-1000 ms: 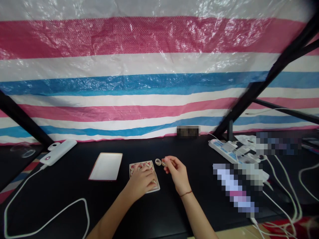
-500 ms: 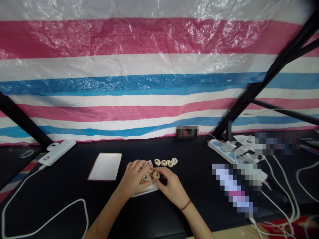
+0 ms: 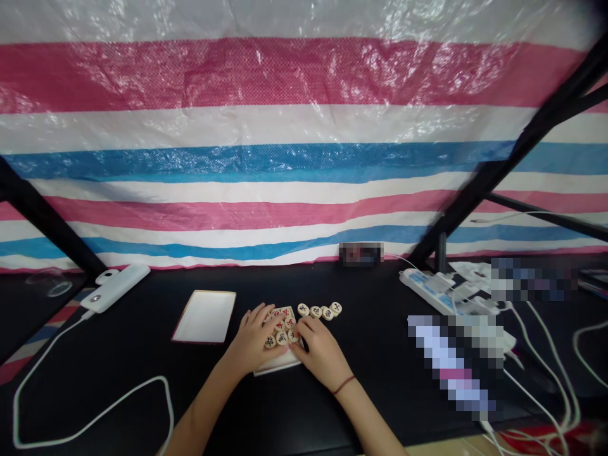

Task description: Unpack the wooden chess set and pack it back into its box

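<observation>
A shallow white box [image 3: 278, 363] holds several round Chinese chess pieces [image 3: 281, 337] with red and black characters, lying in rows. My left hand [image 3: 250, 342] lies over the box's left side, its fingers stretched out across the pieces and partly hiding them. At the box's right side, my right hand [image 3: 323, 356] has its thumb and fingers closed on a chess piece with a black character [image 3: 293, 335]. Just beyond that hand, a few loose chess pieces [image 3: 315, 311] sit in a short row on the black table [image 3: 266, 418].
An open box lid [image 3: 205, 316] lies to the left, white inside. Farther left is a white power bank [image 3: 118, 290] with a looping cable. A power strip [image 3: 427, 292] with plugs and cables occupies the right. Striped sheeting [image 3: 285, 190] hangs behind the table.
The pieces in the box now lie flatter and in tidier rows. My right hand has pressed its piece down and in among them. My left hand stays almost in place.
</observation>
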`<act>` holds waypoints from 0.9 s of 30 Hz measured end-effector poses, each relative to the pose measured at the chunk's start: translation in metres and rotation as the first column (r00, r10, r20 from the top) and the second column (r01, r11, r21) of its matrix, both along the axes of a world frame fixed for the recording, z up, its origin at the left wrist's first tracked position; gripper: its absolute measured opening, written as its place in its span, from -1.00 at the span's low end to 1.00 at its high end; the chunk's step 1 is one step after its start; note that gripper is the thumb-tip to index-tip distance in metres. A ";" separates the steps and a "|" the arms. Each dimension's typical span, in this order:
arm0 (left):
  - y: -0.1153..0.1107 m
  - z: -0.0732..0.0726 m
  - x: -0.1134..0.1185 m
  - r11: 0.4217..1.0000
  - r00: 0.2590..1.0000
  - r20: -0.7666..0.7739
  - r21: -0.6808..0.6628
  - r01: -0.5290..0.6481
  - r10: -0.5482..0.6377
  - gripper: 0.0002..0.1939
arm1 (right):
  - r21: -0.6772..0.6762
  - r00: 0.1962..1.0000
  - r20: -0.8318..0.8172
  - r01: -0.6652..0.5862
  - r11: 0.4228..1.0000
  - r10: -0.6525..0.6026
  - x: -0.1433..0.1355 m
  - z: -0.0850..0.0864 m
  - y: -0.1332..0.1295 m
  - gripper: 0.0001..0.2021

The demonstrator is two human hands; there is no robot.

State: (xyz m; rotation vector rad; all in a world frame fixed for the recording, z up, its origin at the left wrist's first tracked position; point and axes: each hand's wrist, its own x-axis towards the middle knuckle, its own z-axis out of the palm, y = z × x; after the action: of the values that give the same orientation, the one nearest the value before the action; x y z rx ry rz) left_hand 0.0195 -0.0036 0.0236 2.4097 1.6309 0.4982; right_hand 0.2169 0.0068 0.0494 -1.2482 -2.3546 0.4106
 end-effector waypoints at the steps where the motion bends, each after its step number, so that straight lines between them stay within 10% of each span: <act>1: 0.001 -0.001 0.000 1.000 1.000 0.000 -0.007 0.001 -0.001 -0.36 | 0.002 1.000 0.013 0.001 1.000 -0.001 -0.001 0.000 0.000 -0.87; 9: 0.004 -0.002 -0.001 1.000 1.000 0.021 -0.017 -0.006 0.007 -0.35 | -0.126 0.995 -0.103 -0.021 0.992 0.008 0.014 0.016 0.017 -0.81; 16: 0.007 -0.001 0.001 1.000 0.999 0.033 0.008 -0.001 0.001 -0.40 | -0.197 0.938 0.345 0.033 0.980 0.038 0.012 0.022 0.056 -0.42; 27: 0.016 0.005 0.005 1.000 0.999 0.037 0.016 0.008 -0.008 -0.43 | -0.148 0.894 0.448 0.079 0.986 -0.005 0.004 0.031 0.064 -0.66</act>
State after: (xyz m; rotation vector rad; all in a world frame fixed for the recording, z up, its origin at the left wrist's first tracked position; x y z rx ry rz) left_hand 0.0240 0.0121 0.0289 2.4022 1.6079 0.5526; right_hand 0.2205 0.0703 0.0807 -1.6114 -2.7103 0.3332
